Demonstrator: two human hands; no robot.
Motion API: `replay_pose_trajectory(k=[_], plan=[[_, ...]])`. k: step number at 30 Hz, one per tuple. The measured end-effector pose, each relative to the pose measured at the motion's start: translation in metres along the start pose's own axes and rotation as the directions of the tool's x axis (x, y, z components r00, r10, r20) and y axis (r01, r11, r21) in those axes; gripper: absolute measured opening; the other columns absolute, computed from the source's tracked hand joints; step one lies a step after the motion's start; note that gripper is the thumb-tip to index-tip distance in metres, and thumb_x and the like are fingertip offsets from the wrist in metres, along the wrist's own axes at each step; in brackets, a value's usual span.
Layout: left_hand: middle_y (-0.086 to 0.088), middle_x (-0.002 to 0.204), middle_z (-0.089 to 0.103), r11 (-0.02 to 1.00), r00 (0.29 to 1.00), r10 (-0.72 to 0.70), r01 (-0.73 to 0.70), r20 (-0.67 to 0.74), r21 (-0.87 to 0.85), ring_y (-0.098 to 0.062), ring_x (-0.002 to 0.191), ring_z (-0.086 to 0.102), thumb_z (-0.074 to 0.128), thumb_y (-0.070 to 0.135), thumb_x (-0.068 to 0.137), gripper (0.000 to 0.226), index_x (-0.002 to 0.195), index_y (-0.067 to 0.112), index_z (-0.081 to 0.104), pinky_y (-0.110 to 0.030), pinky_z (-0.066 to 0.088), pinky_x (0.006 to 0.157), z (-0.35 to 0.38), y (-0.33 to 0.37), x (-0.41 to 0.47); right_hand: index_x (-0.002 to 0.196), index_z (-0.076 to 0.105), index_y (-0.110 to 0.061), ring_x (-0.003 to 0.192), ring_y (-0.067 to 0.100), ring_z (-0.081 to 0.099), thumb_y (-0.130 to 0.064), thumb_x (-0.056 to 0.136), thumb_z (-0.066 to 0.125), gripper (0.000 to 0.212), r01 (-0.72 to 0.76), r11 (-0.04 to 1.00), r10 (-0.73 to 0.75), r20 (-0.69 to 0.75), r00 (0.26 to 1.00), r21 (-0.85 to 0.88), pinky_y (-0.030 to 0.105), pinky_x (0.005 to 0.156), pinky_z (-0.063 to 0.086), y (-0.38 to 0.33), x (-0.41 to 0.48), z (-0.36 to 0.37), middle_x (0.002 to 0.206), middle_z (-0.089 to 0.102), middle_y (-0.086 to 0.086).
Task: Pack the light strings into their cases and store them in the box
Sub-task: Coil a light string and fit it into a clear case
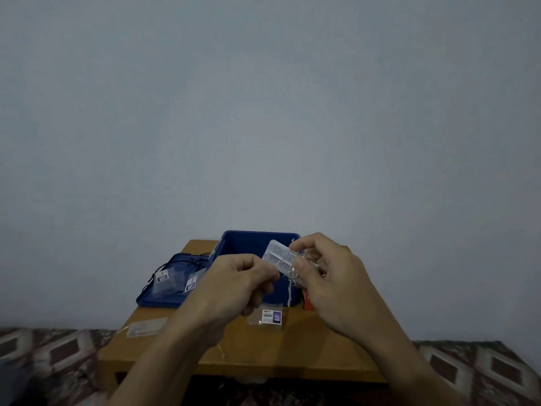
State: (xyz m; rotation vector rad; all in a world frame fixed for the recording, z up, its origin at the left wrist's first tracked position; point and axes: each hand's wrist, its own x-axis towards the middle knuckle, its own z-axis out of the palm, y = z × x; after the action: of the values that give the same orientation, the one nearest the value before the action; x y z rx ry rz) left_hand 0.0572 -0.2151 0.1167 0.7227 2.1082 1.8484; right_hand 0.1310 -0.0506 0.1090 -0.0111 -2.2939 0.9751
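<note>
Two hands hold one light string (279,257) just above the near wall of the blue box (248,244). It looks like a clear plastic block with fine wire wound round it. Its long axis seems to run across the box front, slanted, from one hand to the other. The left hand (234,284) pinches its lower left edge between thumb and forefinger, and the right hand (325,278) pinches its right end with curled fingertips. One loose wire strand (289,294) hangs from it down the front of the box. One labelled pouch (265,316) lies flat on the wooden table (322,353) in front of the box, directly below the grip and nearer the left hand. It is probably the case for this string, so the bundle would have to come down and toward the person to reach it. One blue lid (152,300) lies left of the box and carries two labelled pouches (162,276), possibly more under them. One further clear block (145,328), perhaps a second string, lies in front of the lid. One red object (307,300) stands at the box's right, mostly hidden.
</note>
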Motion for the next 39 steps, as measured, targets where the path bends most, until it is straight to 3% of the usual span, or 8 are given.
replay_pose_trajectory(k=[7, 12, 19, 22, 27, 31, 34, 39], plan=[[-0.001, 0.065, 0.060, 0.999, 1.000, 0.008, -0.008, 0.004, -0.050, -0.008, 0.053, 0.048, 0.061, 0.022, 0.097, 0.024, 0.077, 0.012, 0.068, -0.022, 0.040, 0.050, 0.004, -0.011, 0.001, 0.113, 0.064, -0.035, 0.098, -0.002, 0.063, -0.027, 0.101, 0.058, 0.016, -0.029, 0.992, 0.029, 0.008, 1.000, 0.119, 0.031, 0.074, 0.063, 0.002, -0.003, 0.000, 0.099, 0.059, -0.024], [0.000, 0.067, 0.063, 0.998, 0.998, 0.065, -0.065, -0.008, 0.004, -0.008, 0.055, 0.050, 0.059, 0.024, 0.098, 0.025, 0.080, 0.012, 0.070, -0.021, 0.041, 0.051, 0.002, -0.013, 0.002, 0.113, 0.065, -0.030, 0.101, -0.011, 0.060, -0.022, 0.101, 0.057, 0.016, -0.054, 0.980, 0.052, 0.016, 0.999, 0.193, 0.022, 0.067, 0.060, -0.001, -0.003, -0.001, 0.097, 0.061, -0.018], [-0.002, 0.067, 0.063, 0.992, 0.992, 0.127, -0.128, -0.018, -0.021, -0.009, 0.054, 0.049, 0.060, 0.032, 0.095, 0.028, 0.086, 0.008, 0.071, -0.024, 0.041, 0.050, 0.001, -0.017, 0.002, 0.112, 0.066, -0.024, 0.084, 0.016, 0.075, -0.014, 0.101, 0.057, 0.016, -0.108, 0.932, 0.091, 0.065, 0.994, 0.346, 0.029, 0.068, 0.062, -0.003, -0.001, -0.003, 0.094, 0.065, 0.002], [-0.002, 0.062, 0.059, 0.990, 0.991, 0.134, -0.133, 0.013, -0.052, -0.011, 0.055, 0.049, 0.059, 0.041, 0.089, 0.031, 0.096, 0.014, 0.072, -0.024, 0.042, 0.053, -0.002, -0.021, 0.002, 0.111, 0.068, -0.019, 0.076, 0.027, 0.075, -0.011, 0.100, 0.059, 0.017, -0.167, 0.855, 0.133, 0.105, 0.986, 0.491, 0.032, 0.067, 0.062, -0.004, -0.001, -0.005, 0.091, 0.066, 0.008], [0.000, 0.087, 0.068, 0.957, 0.969, 0.230, -0.209, 0.086, -0.202, -0.017, 0.072, 0.057, 0.062, 0.036, 0.088, 0.027, 0.113, 0.040, 0.072, -0.032, 0.048, 0.065, -0.004, -0.027, 0.001, 0.114, 0.067, -0.007, 0.071, 0.031, 0.071, -0.006, 0.096, 0.061, 0.019, -0.350, 0.633, 0.226, 0.268, 0.937, 0.690, 0.035, 0.062, 0.060, -0.006, -0.004, -0.004, 0.096, 0.072, 0.023], [-0.008, 0.090, 0.067, 0.936, 0.961, 0.262, -0.232, 0.084, -0.263, -0.019, 0.076, 0.057, 0.065, 0.036, 0.086, 0.033, 0.118, 0.030, 0.072, -0.032, 0.048, 0.064, -0.004, -0.028, 0.001, 0.114, 0.065, -0.001, 0.065, 0.032, 0.068, -0.005, 0.094, 0.060, 0.021, -0.437, 0.515, 0.257, 0.354, 0.899, 0.738, 0.036, 0.057, 0.059, -0.008, -0.004, -0.002, 0.094, 0.072, 0.025], [-0.009, 0.084, 0.066, 0.926, 0.960, 0.269, -0.235, 0.080, -0.296, -0.016, 0.072, 0.057, 0.067, 0.034, 0.084, 0.034, 0.115, 0.022, 0.074, -0.030, 0.048, 0.063, -0.006, -0.029, 0.002, 0.112, 0.065, -0.003, 0.064, 0.033, 0.067, -0.007, 0.092, 0.064, 0.021, -0.469, 0.522, 0.270, 0.384, 0.883, 0.712, 0.037, 0.056, 0.059, -0.009, -0.003, -0.004, 0.096, 0.072, 0.028], [-0.004, 0.091, 0.069, 0.940, 0.950, 0.294, -0.267, 0.106, -0.214, -0.016, 0.076, 0.060, 0.066, 0.028, 0.085, 0.034, 0.118, 0.025, 0.073, -0.029, 0.052, 0.068, -0.011, -0.029, 0.003, 0.110, 0.065, -0.011, 0.072, 0.035, 0.071, -0.041, 0.075, 0.075, 0.047, -0.465, 0.666, 0.292, 0.370, 0.882, 0.583, 0.042, 0.062, 0.063, -0.016, -0.002, -0.007, 0.090, 0.076, 0.016]])
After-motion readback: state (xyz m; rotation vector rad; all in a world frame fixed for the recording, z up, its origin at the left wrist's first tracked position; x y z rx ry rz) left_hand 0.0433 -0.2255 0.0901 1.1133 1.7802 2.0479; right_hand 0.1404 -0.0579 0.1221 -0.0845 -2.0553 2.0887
